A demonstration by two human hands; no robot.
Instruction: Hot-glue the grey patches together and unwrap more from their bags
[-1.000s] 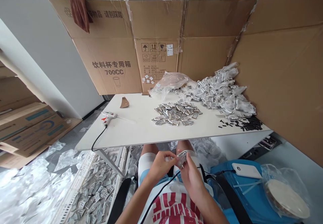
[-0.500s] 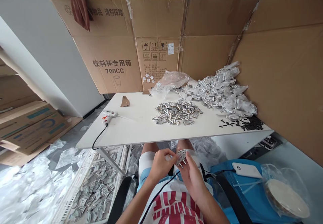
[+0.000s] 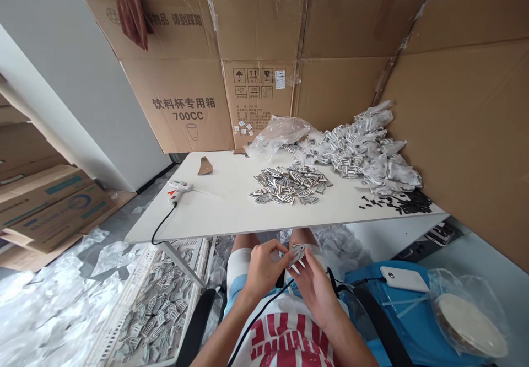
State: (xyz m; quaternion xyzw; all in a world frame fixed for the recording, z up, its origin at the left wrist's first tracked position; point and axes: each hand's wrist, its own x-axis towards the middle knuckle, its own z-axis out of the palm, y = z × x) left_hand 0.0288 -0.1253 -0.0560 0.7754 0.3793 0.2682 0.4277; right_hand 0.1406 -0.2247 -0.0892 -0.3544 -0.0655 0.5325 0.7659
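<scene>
Above my lap, just short of the table's front edge, my left hand (image 3: 268, 265) and my right hand (image 3: 309, 281) meet on a small grey, oval-ended metal piece (image 3: 297, 252). My left thumb and fingertips pinch its left side. The fingers of my right hand are closed on its right and lower side, and pale prongs or fingertips show beneath it; I cannot tell which. On the white table (image 3: 215, 212) in front lies a heap of similar grey metal pieces (image 3: 285, 185).
Bagged pieces (image 3: 355, 146) are piled at the back right, beside scattered black strips (image 3: 413, 203). A corded glue gun (image 3: 178, 190) and a brown scrap (image 3: 205, 166) lie left. Cardboard walls (image 3: 260, 31) enclose the back. A crate of pieces (image 3: 152, 312) stands below; a blue stool (image 3: 397, 301) is at right.
The metal piece has tilted slightly between my fingers, showing more of its face. Both hands stay in nearly the same place, and the things on the table have not moved.
</scene>
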